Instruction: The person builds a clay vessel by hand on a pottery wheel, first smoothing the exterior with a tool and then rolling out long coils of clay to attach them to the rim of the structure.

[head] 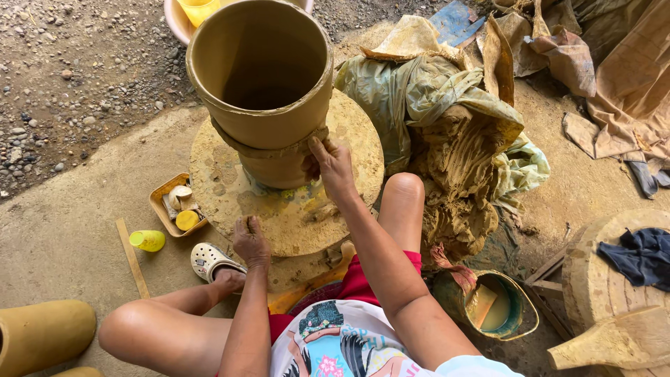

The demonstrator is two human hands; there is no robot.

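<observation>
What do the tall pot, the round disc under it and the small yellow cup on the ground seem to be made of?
Tall pot: wet unfired clay, matte tan, with a rough joint band.
Round disc: probably wood or stone, caked in dried clay; cannot tell which.
Yellow cup: likely plastic, smooth and bright.

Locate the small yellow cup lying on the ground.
The yellow cup lies on its side left of the round wheel, beside the white clog and below the tray.

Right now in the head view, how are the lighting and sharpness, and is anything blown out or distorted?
Head view: soft, even daylight, no hard shadows; the clay pot and right hand are sharp; the pot's inside falls into shade; the pale cloths at upper right look slightly washed out; the wide lens flares the pot's rim; the left hand is clear too.
</observation>
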